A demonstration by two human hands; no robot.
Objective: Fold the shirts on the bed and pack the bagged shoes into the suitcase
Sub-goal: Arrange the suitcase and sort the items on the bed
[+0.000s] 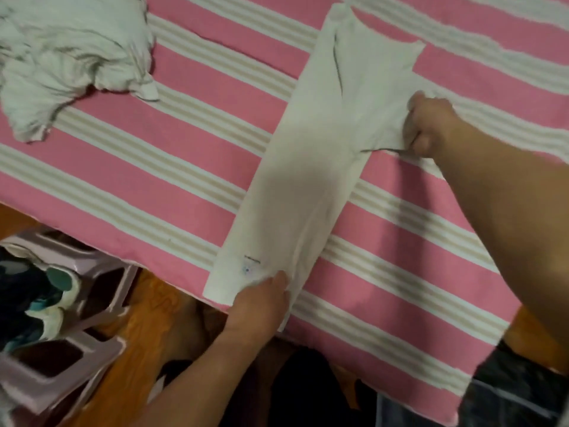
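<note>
**Shirt one mid-fold; second shirt and shoes untouched**

Landmark for all positions: the white shirt (311, 167) lying lengthwise on the pink striped bed (172, 167).

Obs. 1. The shirt is laid flat, already narrowed into a long strip, collar end far from the person, hem end at the near bed edge. A small printed mark shows near the hem.

Obs. 2. Right hand (431, 127) sits at the shirt's right side, about mid-length, fingers curled round a bunch of fabric where a sleeve or side panel sticks out. Grip closed on cloth.

Obs. 3. Left hand (261, 306) is at the hem end, thumb on top and fingers under the edge, pinching the shirt's near corner.

Obs. 4. A second pale garment, the crumpled shirt (70, 60), lies in a heap well to the left of the flat shirt, at the far side of the bed. Not yet folded.

Obs. 5. Left of the hem end and below bed level, a pale plastic stool (77, 303) holds what look like shoes (46, 297); whether bagged, cannot tell. Dark fabric at the lower right, past the bed corner, could be the suitcase (523, 392); not certain.

Judgement: early stage. First shirt is partway folded: right side remains to turn in, then crosswise folds. Heap and shoe packing remain.
</note>
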